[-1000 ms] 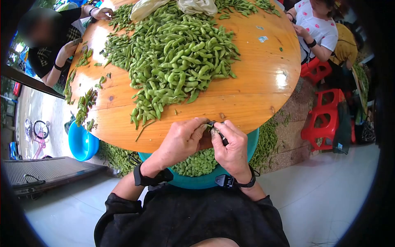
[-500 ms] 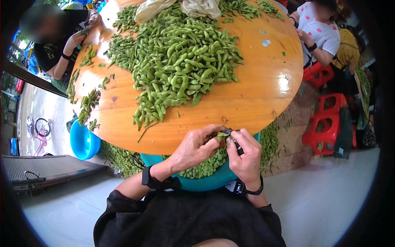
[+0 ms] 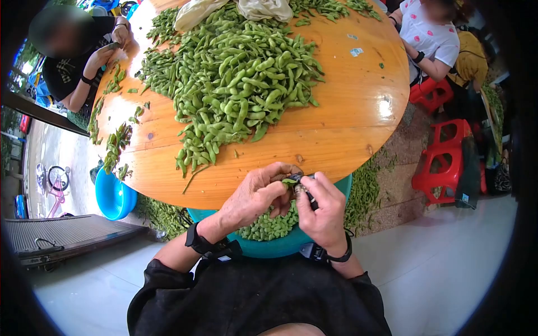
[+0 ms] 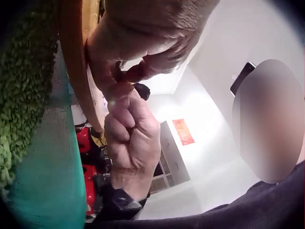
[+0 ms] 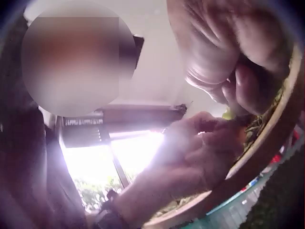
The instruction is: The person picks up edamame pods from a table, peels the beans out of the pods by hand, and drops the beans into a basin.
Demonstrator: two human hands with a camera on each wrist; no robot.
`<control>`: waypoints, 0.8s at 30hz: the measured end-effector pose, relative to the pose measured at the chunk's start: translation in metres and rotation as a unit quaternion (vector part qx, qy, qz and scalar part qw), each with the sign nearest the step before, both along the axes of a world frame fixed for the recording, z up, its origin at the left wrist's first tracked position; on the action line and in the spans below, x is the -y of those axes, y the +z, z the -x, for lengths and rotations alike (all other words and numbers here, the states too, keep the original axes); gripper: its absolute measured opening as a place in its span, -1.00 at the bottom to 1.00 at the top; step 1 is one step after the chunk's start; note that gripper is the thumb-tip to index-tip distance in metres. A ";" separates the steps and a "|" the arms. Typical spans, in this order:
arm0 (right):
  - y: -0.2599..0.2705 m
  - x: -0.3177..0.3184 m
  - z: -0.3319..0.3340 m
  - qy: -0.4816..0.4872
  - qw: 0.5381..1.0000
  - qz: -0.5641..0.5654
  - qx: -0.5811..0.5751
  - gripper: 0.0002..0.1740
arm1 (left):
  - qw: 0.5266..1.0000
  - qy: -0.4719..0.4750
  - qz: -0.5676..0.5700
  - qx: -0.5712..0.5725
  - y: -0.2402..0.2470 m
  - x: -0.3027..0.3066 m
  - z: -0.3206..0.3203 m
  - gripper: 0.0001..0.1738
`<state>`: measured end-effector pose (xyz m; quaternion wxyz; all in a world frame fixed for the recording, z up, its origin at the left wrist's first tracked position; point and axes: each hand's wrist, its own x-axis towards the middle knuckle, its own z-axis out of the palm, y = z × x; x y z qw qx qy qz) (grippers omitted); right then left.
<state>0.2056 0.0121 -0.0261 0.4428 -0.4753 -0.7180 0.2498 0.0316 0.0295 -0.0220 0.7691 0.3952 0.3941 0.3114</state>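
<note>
Above a teal basin [image 3: 263, 249] of shelled green beans [image 3: 269, 225], both hands meet at the near table edge. My left hand [image 3: 255, 193] pinches a green pod [image 3: 290, 181] between thumb and fingers. My right hand [image 3: 322, 210] grips a small black object [image 3: 314, 204], its thumb and fingertips close against the pod. In the left wrist view the right hand [image 4: 133, 138] is below the left hand [image 4: 152, 33], fingertips together. The right wrist view shows a bit of green pod [image 5: 228, 115] between the hands; the fingers hide most of it.
A large heap of pods [image 3: 235, 84] lies on the round wooden table [image 3: 358, 101], with pale cloth [image 3: 202, 12] behind. Two people sit at its far left and right. A blue basin [image 3: 114, 193] stands left, red stools [image 3: 443, 162] right, and pods cover the floor below.
Both hands moved right, then slightly back left, staying close together. More of the green pod shows at the left fingertips than a second ago. The person at left brought both hands together.
</note>
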 end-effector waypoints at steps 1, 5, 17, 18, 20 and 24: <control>0.000 0.000 0.002 -0.001 1.000 0.000 0.000 -0.79 | 1.000 -0.001 0.000 0.000 0.000 0.000 -0.001 -0.51; 0.000 -0.005 -0.005 -0.014 1.000 -0.012 -0.011 -0.82 | 0.997 0.012 0.027 0.075 -0.005 0.004 -0.003 -0.49; -0.018 0.000 -0.168 -0.312 0.890 -0.039 0.331 -0.66 | 0.753 0.105 -0.483 -0.435 0.021 -0.037 0.047 -0.84; -0.013 0.000 -0.162 -0.310 0.891 -0.041 0.330 -0.66 | 0.689 0.163 -0.508 -0.491 0.019 -0.052 0.049 -0.82; 0.000 0.001 -0.138 -0.313 0.926 0.026 0.210 -0.71 | 0.647 0.167 -0.498 -0.553 0.013 -0.067 0.052 -0.80; 0.003 -0.003 -0.101 -0.230 0.961 0.146 -0.035 -0.78 | 0.614 0.148 -0.533 -0.563 0.007 -0.072 0.050 -0.78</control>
